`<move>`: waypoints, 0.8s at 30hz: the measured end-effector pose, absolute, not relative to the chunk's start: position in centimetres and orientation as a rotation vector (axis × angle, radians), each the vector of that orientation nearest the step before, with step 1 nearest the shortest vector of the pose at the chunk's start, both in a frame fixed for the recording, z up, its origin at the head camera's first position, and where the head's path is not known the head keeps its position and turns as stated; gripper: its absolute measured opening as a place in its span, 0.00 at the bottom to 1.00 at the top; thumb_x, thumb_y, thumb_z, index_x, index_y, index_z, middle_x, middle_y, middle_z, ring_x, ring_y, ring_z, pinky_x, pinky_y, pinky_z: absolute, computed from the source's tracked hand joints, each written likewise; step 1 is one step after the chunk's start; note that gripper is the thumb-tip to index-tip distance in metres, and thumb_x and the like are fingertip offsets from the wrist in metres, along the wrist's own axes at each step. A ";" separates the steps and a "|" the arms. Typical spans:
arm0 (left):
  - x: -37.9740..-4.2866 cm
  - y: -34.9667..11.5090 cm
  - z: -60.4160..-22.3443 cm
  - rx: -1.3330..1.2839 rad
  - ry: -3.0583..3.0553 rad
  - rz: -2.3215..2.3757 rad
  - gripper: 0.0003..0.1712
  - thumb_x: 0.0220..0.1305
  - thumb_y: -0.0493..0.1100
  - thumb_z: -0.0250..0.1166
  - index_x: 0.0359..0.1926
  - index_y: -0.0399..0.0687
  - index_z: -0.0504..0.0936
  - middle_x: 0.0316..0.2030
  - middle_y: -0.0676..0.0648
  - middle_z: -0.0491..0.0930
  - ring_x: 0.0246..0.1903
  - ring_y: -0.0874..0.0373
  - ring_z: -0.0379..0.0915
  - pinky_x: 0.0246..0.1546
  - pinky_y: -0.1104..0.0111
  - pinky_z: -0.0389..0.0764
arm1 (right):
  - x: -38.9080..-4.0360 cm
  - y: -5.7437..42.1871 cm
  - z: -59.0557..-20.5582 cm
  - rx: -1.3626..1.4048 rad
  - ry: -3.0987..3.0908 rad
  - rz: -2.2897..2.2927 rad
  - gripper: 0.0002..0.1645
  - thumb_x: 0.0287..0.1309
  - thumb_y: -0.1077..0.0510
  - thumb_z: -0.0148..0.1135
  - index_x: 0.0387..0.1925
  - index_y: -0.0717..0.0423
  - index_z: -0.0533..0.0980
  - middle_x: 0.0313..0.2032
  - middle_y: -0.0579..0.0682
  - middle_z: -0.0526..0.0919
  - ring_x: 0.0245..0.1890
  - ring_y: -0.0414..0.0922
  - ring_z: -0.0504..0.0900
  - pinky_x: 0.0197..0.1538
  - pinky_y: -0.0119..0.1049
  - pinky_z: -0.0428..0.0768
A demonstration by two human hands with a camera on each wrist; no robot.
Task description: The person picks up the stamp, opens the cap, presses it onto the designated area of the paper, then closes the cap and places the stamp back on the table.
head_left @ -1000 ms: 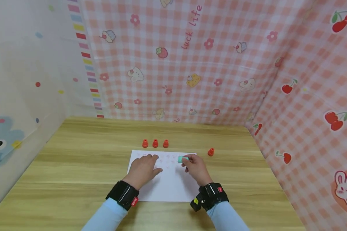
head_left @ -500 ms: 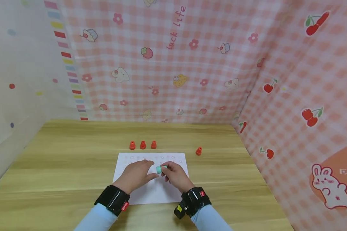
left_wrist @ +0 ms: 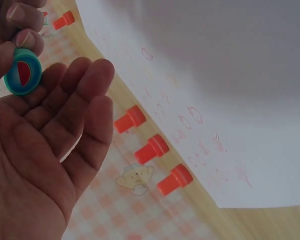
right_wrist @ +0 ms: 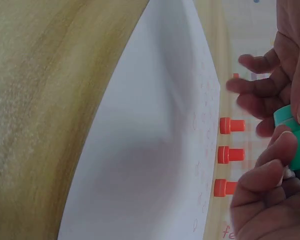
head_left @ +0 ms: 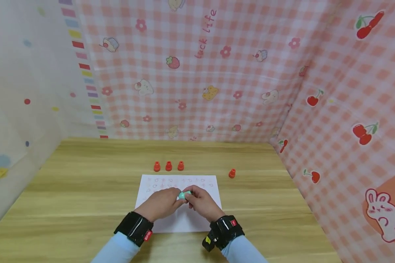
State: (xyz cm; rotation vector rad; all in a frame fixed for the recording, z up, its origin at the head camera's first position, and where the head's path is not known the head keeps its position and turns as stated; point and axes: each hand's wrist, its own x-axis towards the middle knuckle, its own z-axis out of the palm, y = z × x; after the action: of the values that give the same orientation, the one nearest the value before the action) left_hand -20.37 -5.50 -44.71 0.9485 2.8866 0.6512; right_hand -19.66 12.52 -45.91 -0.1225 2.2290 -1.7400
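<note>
A green toy stamp (head_left: 184, 195) is between my two hands, above the white paper (head_left: 171, 226). My right hand (head_left: 202, 202) pinches its narrow end between thumb and fingers. The thumb and forefinger of my left hand (head_left: 160, 203) are at the wide end, and the right wrist view shows that thumb on the green rim. The other left fingers (left_wrist: 90, 82) stay loosely extended. In the left wrist view, the wide end of the stamp (left_wrist: 23, 75) faces the camera, with a red half-round picture on blue. Small faint red outlines cover the upper part of the paper.
Three red stamps, among them the middle stamp (head_left: 168, 166), stand in a row behind the paper. Another red stamp (head_left: 232, 173) stands apart to the right. Patterned cloth (head_left: 184, 80) hangs behind the wooden table (head_left: 85, 204) and along its sides.
My right hand has brought the green stamp from the paper's upper right leftward and nearer. My left hand has come to meet it, its thumb and forefinger closing on the wide end.
</note>
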 end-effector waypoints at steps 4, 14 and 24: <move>-20.1 -5.6 -44.9 0.991 2.927 0.629 0.14 0.71 0.50 0.60 0.35 0.44 0.75 0.24 0.52 0.68 0.25 0.59 0.66 0.28 0.62 0.72 | -19.4 12.1 -46.2 -0.147 2.241 -1.778 0.09 0.73 0.58 0.54 0.47 0.59 0.75 0.31 0.48 0.77 0.29 0.43 0.73 0.34 0.33 0.71; -20.1 -5.8 -45.0 1.021 2.968 0.635 0.14 0.72 0.48 0.59 0.38 0.40 0.76 0.25 0.51 0.70 0.26 0.59 0.67 0.32 0.60 0.74 | -19.1 11.1 -46.7 -0.094 2.356 -1.852 0.10 0.72 0.57 0.56 0.45 0.60 0.76 0.29 0.47 0.76 0.27 0.41 0.72 0.31 0.32 0.71; -20.5 -5.7 -45.0 1.066 3.035 0.628 0.14 0.69 0.46 0.63 0.34 0.40 0.74 0.25 0.50 0.70 0.24 0.57 0.68 0.28 0.61 0.74 | -19.7 11.3 -46.4 -0.015 2.402 -1.882 0.12 0.72 0.55 0.56 0.45 0.62 0.76 0.28 0.48 0.76 0.25 0.42 0.72 0.28 0.33 0.69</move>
State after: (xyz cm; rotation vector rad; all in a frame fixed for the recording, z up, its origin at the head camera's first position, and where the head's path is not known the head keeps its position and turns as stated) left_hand -20.54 -5.66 -44.96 1.0657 3.0354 0.6280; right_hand -19.67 11.26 -46.40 -0.0148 2.4017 -1.8823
